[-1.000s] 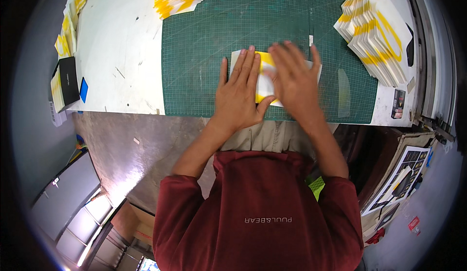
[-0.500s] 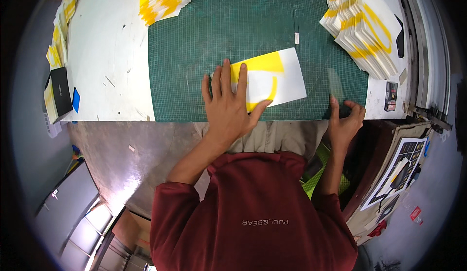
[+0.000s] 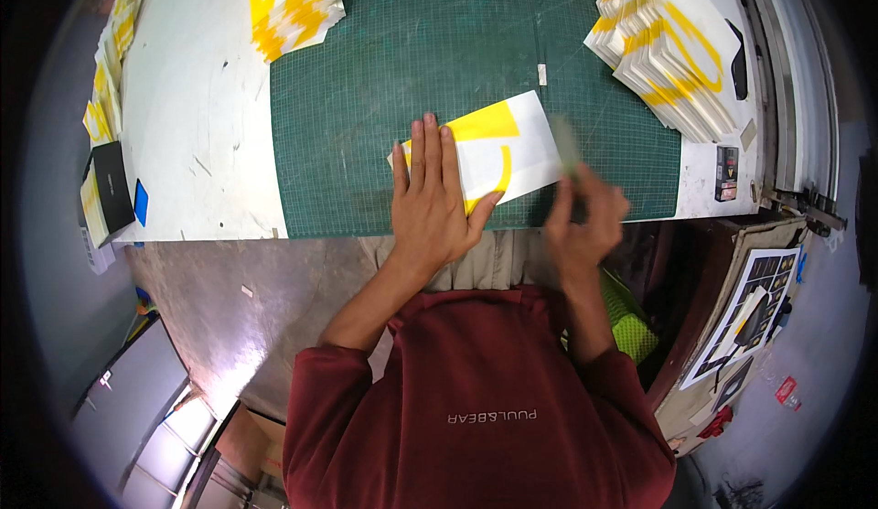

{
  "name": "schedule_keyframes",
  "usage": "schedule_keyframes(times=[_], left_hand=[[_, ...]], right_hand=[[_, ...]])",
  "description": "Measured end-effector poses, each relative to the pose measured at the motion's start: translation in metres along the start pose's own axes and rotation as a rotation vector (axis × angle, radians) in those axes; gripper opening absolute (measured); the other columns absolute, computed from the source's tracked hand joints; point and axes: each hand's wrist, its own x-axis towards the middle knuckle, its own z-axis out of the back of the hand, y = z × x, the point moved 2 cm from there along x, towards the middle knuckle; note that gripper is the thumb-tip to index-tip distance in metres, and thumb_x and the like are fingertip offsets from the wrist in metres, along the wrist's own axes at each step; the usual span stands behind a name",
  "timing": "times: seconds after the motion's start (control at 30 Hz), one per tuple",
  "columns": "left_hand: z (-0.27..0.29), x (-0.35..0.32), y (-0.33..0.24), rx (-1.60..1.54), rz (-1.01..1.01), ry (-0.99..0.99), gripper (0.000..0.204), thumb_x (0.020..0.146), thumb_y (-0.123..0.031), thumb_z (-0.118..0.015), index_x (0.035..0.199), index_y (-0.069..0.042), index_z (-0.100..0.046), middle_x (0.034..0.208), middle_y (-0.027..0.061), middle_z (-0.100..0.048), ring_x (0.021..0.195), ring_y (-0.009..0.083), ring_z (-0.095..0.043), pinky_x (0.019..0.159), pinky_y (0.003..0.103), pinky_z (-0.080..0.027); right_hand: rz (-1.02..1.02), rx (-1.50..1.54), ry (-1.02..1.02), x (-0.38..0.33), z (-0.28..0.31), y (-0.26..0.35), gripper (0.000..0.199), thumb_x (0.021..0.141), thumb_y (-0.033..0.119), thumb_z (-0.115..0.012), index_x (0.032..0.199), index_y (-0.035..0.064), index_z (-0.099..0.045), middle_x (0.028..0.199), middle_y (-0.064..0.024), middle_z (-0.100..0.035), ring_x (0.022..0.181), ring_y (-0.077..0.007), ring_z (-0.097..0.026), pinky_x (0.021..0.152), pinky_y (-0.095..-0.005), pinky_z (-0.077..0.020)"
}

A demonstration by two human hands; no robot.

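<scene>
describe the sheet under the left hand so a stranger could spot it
On the green cutting mat, near its front edge, lies one white sheet with yellow shapes, pinned flat by the left hand. Unlike the stacks at the mat's corners, it lies single.

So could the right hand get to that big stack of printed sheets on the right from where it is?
Probably yes. The right hand hovers at the mat's near edge holding a blurred flat tool, and only bare mat lies between it and the stack.
</scene>
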Motion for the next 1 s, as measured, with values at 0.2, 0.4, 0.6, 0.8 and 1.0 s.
schedule_keyframes(times=[0.2, 0.4, 0.6, 0.8, 1.0], left_hand=[[0.003, 0.000, -0.001, -0.006, 0.020, -0.027, 0.090, 0.096, -0.058, -0.060, 0.155, 0.006, -0.038, 0.163, 0.0339, -0.027, 0.154, 0.0463, -0.025, 0.123, 0.064, -0.010], [0.019, -0.002, -0.015, 0.012, 0.106, -0.089, 0.065, 0.096, -0.053, -0.062, 0.143, -0.007, -0.060, 0.143, 0.0243, -0.052, 0.128, 0.0377, -0.051, 0.112, 0.057, -0.027], [0.024, 0.025, 0.023, -0.340, 0.118, -0.120, 0.047, 0.099, -0.041, -0.062, 0.131, -0.007, -0.069, 0.140, 0.0181, -0.056, 0.121, 0.0337, -0.051, 0.103, 0.052, -0.032], [0.029, 0.041, 0.033, -0.079, -0.139, -0.098, 0.049, 0.096, -0.044, -0.068, 0.135, -0.014, -0.069, 0.152, 0.0175, -0.050, 0.132, 0.0355, -0.044, 0.110, 0.052, -0.028], [0.027, 0.039, 0.030, -0.108, -0.188, -0.022, 0.056, 0.093, -0.047, -0.070, 0.142, -0.020, -0.064, 0.161, 0.0131, -0.044, 0.148, 0.0358, -0.035, 0.116, 0.059, -0.022]], right_hand=[[0.085, 0.070, 0.136, 0.032, -0.045, -0.010, 0.032, 0.081, 0.001, -0.075, 0.113, 0.0035, -0.072, 0.082, -0.0066, -0.064, 0.079, -0.0264, -0.058, 0.079, -0.0412, -0.0408], [0.053, 0.145, 0.057, 0.065, -0.020, -0.011, 0.025, 0.083, -0.002, -0.072, 0.106, 0.0055, -0.073, 0.093, -0.0065, -0.070, 0.092, -0.0255, -0.064, 0.087, -0.0418, -0.0429], [0.359, 0.256, 0.309, 0.041, -0.030, 0.008, 0.037, 0.068, -0.002, -0.072, 0.103, 0.0074, -0.074, 0.105, -0.0044, -0.071, 0.101, -0.0245, -0.066, 0.100, -0.0489, -0.0427], [0.428, 0.427, 0.609, -0.001, 0.016, 0.017, 0.040, 0.063, 0.004, -0.073, 0.103, 0.0090, -0.075, 0.104, -0.0017, -0.071, 0.100, -0.0236, -0.066, 0.107, -0.0556, -0.0404], [0.298, 0.228, 0.476, -0.016, 0.042, -0.011, 0.043, 0.064, -0.002, -0.072, 0.105, 0.0100, -0.077, 0.107, -0.0022, -0.073, 0.097, -0.0227, -0.067, 0.107, -0.0525, -0.0394]])
